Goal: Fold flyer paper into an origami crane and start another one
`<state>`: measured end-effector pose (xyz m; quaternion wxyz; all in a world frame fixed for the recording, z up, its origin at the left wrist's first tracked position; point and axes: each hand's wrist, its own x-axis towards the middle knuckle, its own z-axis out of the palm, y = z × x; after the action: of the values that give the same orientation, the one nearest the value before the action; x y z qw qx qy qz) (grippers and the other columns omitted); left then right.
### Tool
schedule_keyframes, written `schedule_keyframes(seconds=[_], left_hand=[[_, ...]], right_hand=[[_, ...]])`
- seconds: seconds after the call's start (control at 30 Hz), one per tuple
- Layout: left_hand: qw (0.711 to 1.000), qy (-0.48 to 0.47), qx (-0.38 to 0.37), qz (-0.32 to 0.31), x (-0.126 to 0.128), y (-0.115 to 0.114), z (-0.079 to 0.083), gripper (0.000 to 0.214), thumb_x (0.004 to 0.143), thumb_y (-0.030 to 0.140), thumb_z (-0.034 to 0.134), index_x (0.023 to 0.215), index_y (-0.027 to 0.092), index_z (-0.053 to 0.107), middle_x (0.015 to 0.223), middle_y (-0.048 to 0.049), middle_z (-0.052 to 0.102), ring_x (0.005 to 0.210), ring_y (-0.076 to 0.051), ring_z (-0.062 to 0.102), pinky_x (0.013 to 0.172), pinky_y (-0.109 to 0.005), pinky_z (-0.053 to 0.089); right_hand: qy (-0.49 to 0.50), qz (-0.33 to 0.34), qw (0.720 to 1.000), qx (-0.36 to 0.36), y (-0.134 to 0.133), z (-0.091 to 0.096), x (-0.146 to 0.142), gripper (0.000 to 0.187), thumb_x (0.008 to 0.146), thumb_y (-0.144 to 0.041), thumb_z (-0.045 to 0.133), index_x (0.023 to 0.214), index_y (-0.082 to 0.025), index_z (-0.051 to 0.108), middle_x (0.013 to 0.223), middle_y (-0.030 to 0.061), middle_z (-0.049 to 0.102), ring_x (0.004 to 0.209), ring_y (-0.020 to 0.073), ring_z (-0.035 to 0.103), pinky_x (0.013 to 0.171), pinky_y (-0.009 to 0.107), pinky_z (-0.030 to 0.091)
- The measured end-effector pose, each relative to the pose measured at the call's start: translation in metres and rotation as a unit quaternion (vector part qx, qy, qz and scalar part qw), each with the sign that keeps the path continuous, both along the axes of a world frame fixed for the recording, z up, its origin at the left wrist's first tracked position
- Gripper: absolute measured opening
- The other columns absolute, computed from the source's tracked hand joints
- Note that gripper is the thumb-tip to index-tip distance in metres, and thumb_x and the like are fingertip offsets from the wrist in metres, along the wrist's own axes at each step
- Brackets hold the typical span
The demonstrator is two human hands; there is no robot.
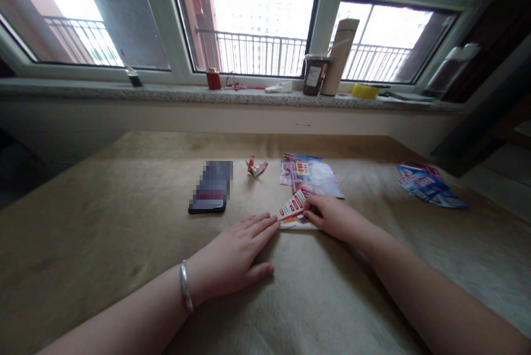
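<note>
A printed paper sheet [292,205] with red and white lettering lies on the table, partly folded over at a slant. My left hand [236,250] rests flat, fingers stretched out, with its fingertips at the paper's left corner. At the paper's right side, my right hand [332,215] pinches the folded flap between thumb and fingers. Beyond the paper are several printed flyers [319,175] in blue and pink. A small folded paper figure [256,167] in red and white stands farther left. Part of the paper is hidden by my right hand.
A phone [211,186] with a blurred-out screen lies left of the paper figure. More blue flyers [431,184] are at the far right of the wooden table [103,222]. On the windowsill stand a lidded cup [314,76], a cardboard tube [341,56] and yellow tape [365,91].
</note>
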<state>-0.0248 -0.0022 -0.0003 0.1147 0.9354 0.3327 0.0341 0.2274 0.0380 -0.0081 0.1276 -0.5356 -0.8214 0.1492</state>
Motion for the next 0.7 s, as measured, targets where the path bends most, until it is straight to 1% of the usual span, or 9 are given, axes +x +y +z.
schedule_keyframes(seconds=[0.17, 0.27, 0.37, 0.43, 0.5, 0.6, 0.7], left_hand=[[1.0, 0.016, -0.013, 0.016, 0.002, -0.001, 0.002, 0.066, 0.084, 0.037, 0.054, 0.142, 0.018, 0.029, 0.149, -0.0087, 0.028, 0.137, -0.023, 0.027, 0.112, -0.04, 0.026], [1.0, 0.016, -0.011, 0.011, 0.002, -0.001, 0.001, 0.066, 0.085, 0.038, 0.053, 0.143, 0.019, 0.028, 0.149, -0.0081, 0.028, 0.137, -0.023, 0.026, 0.112, -0.039, 0.026], [1.0, 0.011, -0.006, 0.008, 0.001, -0.001, -0.001, 0.067, 0.084, 0.037, 0.054, 0.143, 0.019, 0.027, 0.149, -0.0082, 0.029, 0.137, -0.023, 0.026, 0.112, -0.04, 0.027], [1.0, 0.008, -0.005, 0.008, 0.0, -0.001, -0.001, 0.067, 0.084, 0.038, 0.054, 0.143, 0.019, 0.027, 0.149, -0.0081, 0.029, 0.137, -0.023, 0.027, 0.112, -0.04, 0.027], [1.0, 0.002, -0.005, 0.009, -0.001, 0.0, -0.001, 0.067, 0.084, 0.038, 0.055, 0.143, 0.019, 0.028, 0.149, -0.0082, 0.03, 0.137, -0.023, 0.028, 0.111, -0.04, 0.027], [1.0, -0.006, -0.005, 0.01, -0.001, 0.0, 0.0, 0.067, 0.084, 0.037, 0.055, 0.142, 0.018, 0.029, 0.148, -0.0087, 0.032, 0.136, -0.024, 0.029, 0.111, -0.041, 0.028], [1.0, -0.003, -0.012, 0.012, -0.002, -0.001, 0.001, 0.067, 0.083, 0.037, 0.055, 0.142, 0.018, 0.03, 0.147, -0.0088, 0.032, 0.136, -0.024, 0.029, 0.111, -0.04, 0.029]], right_hand=[[-0.049, 0.005, 0.998, 0.029, -0.003, 0.001, 0.0, 0.01, 0.084, -0.022, 0.05, 0.078, -0.019, 0.057, 0.082, 0.0054, 0.067, 0.07, 0.0164, 0.059, 0.061, 0.025, 0.039], [-0.081, 0.011, 0.994, 0.074, -0.006, 0.003, -0.001, 0.015, 0.086, -0.027, 0.047, 0.079, -0.019, 0.058, 0.086, 0.0061, 0.066, 0.076, 0.0186, 0.059, 0.063, 0.027, 0.039], [-0.074, 0.039, 0.989, 0.12, -0.007, 0.003, -0.005, 0.02, 0.087, -0.031, 0.047, 0.076, -0.019, 0.058, 0.085, 0.0068, 0.065, 0.084, 0.0203, 0.057, 0.072, 0.03, 0.041], [-0.061, 0.061, 0.987, 0.136, -0.008, 0.002, -0.008, 0.02, 0.087, -0.032, 0.048, 0.076, -0.019, 0.059, 0.085, 0.0069, 0.064, 0.089, 0.0214, 0.055, 0.08, 0.033, 0.041], [-0.055, 0.078, 0.986, 0.138, -0.008, 0.001, -0.011, 0.02, 0.087, -0.032, 0.049, 0.078, -0.019, 0.059, 0.085, 0.0071, 0.064, 0.093, 0.0224, 0.054, 0.084, 0.035, 0.04], [-0.05, 0.091, 0.986, 0.128, -0.007, 0.0, -0.013, 0.017, 0.087, -0.031, 0.049, 0.081, -0.018, 0.059, 0.086, 0.0077, 0.063, 0.095, 0.0233, 0.053, 0.085, 0.036, 0.04], [-0.033, 0.075, 0.991, 0.11, -0.005, -0.003, -0.014, 0.014, 0.086, -0.027, 0.049, 0.08, -0.018, 0.058, 0.088, 0.0083, 0.063, 0.093, 0.023, 0.053, 0.083, 0.035, 0.041]])
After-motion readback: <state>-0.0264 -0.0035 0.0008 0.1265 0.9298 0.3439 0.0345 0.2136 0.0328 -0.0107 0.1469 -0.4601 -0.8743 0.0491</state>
